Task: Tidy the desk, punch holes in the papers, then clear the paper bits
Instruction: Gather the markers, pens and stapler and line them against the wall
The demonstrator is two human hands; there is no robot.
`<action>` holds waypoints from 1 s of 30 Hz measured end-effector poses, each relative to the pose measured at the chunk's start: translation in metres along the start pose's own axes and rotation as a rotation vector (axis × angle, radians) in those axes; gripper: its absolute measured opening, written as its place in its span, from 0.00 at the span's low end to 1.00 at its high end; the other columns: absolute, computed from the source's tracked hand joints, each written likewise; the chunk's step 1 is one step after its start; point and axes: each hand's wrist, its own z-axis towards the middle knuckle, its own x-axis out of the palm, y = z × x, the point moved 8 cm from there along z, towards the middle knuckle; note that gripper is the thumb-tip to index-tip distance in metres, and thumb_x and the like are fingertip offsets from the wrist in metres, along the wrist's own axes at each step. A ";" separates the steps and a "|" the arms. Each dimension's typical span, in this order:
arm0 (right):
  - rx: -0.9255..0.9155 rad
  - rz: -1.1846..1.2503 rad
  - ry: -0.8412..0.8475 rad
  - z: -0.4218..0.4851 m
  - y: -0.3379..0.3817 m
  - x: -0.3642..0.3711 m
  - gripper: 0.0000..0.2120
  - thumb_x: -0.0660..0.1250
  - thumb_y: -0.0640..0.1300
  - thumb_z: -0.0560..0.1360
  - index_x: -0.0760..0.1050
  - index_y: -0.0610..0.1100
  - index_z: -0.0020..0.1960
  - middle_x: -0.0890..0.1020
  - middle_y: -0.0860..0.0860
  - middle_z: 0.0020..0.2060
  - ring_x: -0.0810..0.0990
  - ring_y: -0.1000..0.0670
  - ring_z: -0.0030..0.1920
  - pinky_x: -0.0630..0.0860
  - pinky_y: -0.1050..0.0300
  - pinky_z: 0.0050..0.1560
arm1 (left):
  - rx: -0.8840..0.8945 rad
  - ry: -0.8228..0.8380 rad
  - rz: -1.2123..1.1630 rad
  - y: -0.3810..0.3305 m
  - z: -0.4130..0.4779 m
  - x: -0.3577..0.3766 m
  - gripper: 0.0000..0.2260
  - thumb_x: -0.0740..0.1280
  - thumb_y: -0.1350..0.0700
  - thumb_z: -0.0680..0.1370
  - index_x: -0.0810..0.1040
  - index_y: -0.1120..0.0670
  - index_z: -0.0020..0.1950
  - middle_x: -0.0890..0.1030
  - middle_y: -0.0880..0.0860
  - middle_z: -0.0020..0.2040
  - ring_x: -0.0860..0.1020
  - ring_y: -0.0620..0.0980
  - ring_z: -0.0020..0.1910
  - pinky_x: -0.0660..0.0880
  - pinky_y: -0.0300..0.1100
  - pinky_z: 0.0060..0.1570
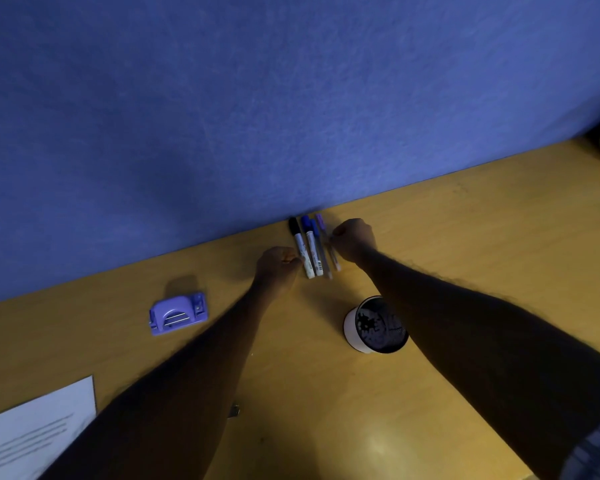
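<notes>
Two sheets of paper (35, 431) lie at the near left of the counter (309, 393), and the purple hole punch (178, 313) sits farther in. My left hand (278, 263) is clenched beside the row of pens (314, 247) by the blue partition (257, 98). My right hand (353, 237) is curled at their right side; whether its grip holds one, I cannot tell. The mesh cup (376, 325) stands near right.

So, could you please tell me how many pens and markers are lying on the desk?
4, side by side against the blue partition between the hands: black-capped marker, blue-capped marker, blue pen, purple pen. Others may be hidden.
</notes>
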 end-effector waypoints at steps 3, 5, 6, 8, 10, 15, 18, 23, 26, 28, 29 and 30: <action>0.020 -0.015 0.020 -0.002 0.000 -0.001 0.06 0.68 0.42 0.73 0.81 0.41 0.47 0.83 0.47 0.43 0.81 0.49 0.41 0.82 0.52 0.39 | -0.003 -0.009 -0.011 0.000 -0.003 -0.004 0.10 0.68 0.58 0.76 0.81 0.65 0.46 0.83 0.64 0.49 0.80 0.60 0.52 0.75 0.51 0.53; 0.016 -0.041 0.039 -0.004 0.001 -0.001 0.06 0.69 0.42 0.74 0.81 0.40 0.48 0.83 0.46 0.44 0.81 0.49 0.40 0.78 0.57 0.34 | -0.017 -0.018 -0.024 0.002 -0.005 -0.007 0.12 0.69 0.57 0.76 0.81 0.65 0.53 0.83 0.62 0.54 0.80 0.57 0.55 0.74 0.48 0.58; 0.010 -0.051 0.044 -0.006 0.002 -0.002 0.07 0.69 0.42 0.74 0.81 0.40 0.48 0.83 0.46 0.44 0.80 0.49 0.41 0.76 0.58 0.33 | -0.029 -0.024 -0.045 0.004 -0.007 -0.010 0.13 0.69 0.57 0.76 0.81 0.64 0.56 0.83 0.61 0.55 0.79 0.57 0.56 0.74 0.47 0.59; -0.006 -0.064 0.042 -0.009 0.004 -0.006 0.08 0.70 0.43 0.73 0.81 0.40 0.50 0.83 0.45 0.47 0.81 0.48 0.43 0.77 0.57 0.36 | -0.033 -0.038 -0.071 0.007 -0.011 -0.016 0.15 0.71 0.56 0.75 0.80 0.62 0.58 0.83 0.59 0.56 0.80 0.56 0.56 0.74 0.47 0.60; -0.029 -0.070 0.034 -0.016 0.009 -0.012 0.11 0.71 0.44 0.73 0.81 0.40 0.54 0.83 0.45 0.50 0.81 0.47 0.48 0.80 0.53 0.43 | -0.024 -0.049 -0.080 0.010 -0.018 -0.023 0.15 0.71 0.56 0.75 0.79 0.61 0.59 0.82 0.57 0.55 0.80 0.53 0.54 0.75 0.43 0.56; -0.129 -0.085 -0.008 -0.041 0.030 -0.025 0.13 0.71 0.45 0.74 0.80 0.41 0.57 0.81 0.45 0.56 0.80 0.46 0.53 0.77 0.55 0.47 | 0.043 -0.087 -0.066 0.015 -0.047 -0.046 0.15 0.72 0.57 0.75 0.78 0.60 0.60 0.82 0.57 0.54 0.77 0.46 0.49 0.70 0.35 0.48; -0.180 -0.115 0.001 -0.063 0.047 -0.028 0.11 0.69 0.44 0.73 0.81 0.43 0.54 0.82 0.45 0.55 0.80 0.46 0.52 0.75 0.57 0.45 | 0.067 -0.121 -0.051 0.023 -0.069 -0.063 0.15 0.72 0.59 0.74 0.79 0.60 0.59 0.82 0.57 0.54 0.78 0.47 0.49 0.71 0.36 0.48; -0.263 -0.131 -0.014 -0.110 0.074 -0.022 0.09 0.66 0.45 0.74 0.81 0.44 0.51 0.83 0.45 0.52 0.81 0.43 0.50 0.75 0.56 0.43 | 0.066 -0.124 -0.011 0.054 -0.105 -0.087 0.15 0.71 0.60 0.75 0.77 0.60 0.61 0.81 0.58 0.55 0.79 0.55 0.55 0.74 0.43 0.53; -0.323 -0.154 0.029 -0.141 0.075 0.000 0.09 0.68 0.47 0.74 0.81 0.47 0.53 0.82 0.46 0.56 0.80 0.45 0.54 0.77 0.53 0.52 | 0.040 -0.113 0.029 0.076 -0.131 -0.095 0.16 0.70 0.58 0.75 0.76 0.59 0.62 0.80 0.56 0.55 0.79 0.53 0.55 0.74 0.43 0.52; -0.359 -0.188 0.066 -0.161 0.073 0.016 0.11 0.70 0.49 0.74 0.80 0.48 0.55 0.82 0.48 0.56 0.80 0.47 0.55 0.78 0.51 0.55 | 0.055 -0.122 0.072 0.088 -0.146 -0.100 0.17 0.71 0.59 0.75 0.77 0.60 0.62 0.80 0.56 0.55 0.78 0.52 0.54 0.72 0.40 0.50; -0.381 -0.224 0.086 -0.170 0.072 0.025 0.11 0.69 0.51 0.74 0.80 0.49 0.55 0.82 0.49 0.55 0.80 0.48 0.55 0.77 0.51 0.57 | 0.071 -0.133 0.104 0.094 -0.153 -0.103 0.16 0.71 0.59 0.75 0.77 0.60 0.62 0.81 0.56 0.55 0.79 0.52 0.53 0.71 0.39 0.50; -0.415 -0.267 0.107 -0.180 0.072 0.034 0.12 0.68 0.51 0.75 0.80 0.49 0.55 0.82 0.50 0.55 0.80 0.48 0.56 0.75 0.53 0.57 | 0.084 -0.140 0.128 0.101 -0.161 -0.105 0.15 0.71 0.60 0.75 0.78 0.60 0.61 0.81 0.57 0.55 0.79 0.52 0.52 0.71 0.39 0.50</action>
